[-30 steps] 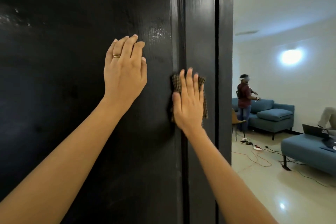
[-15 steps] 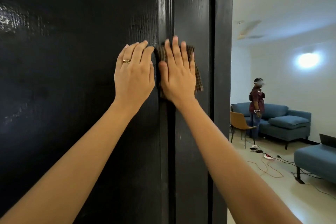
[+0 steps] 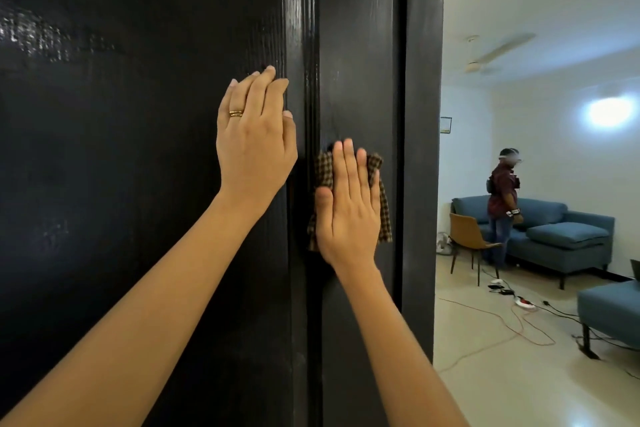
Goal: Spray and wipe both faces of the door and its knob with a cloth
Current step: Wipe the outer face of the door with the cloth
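A glossy black door [image 3: 121, 184] fills the left and middle of the view. My left hand [image 3: 254, 146], with a gold ring, lies flat against the door face near its edge strip. My right hand [image 3: 348, 215] presses a brown checked cloth [image 3: 382, 215] with straight fingers onto the narrow black panel to the right of that strip. The cloth sticks out around my fingers and below my palm. No knob and no spray bottle are in view.
To the right, a black frame post [image 3: 422, 149] borders an open doorway into a lit room. There a person [image 3: 504, 208] stands by a blue sofa [image 3: 568, 236], with an orange chair [image 3: 467, 239], another blue seat [image 3: 613, 312] and cables [image 3: 519, 319] across the floor.
My right hand slid the cloth up the panel beside my left hand, then back down to below it. My left hand stayed flat on the door.
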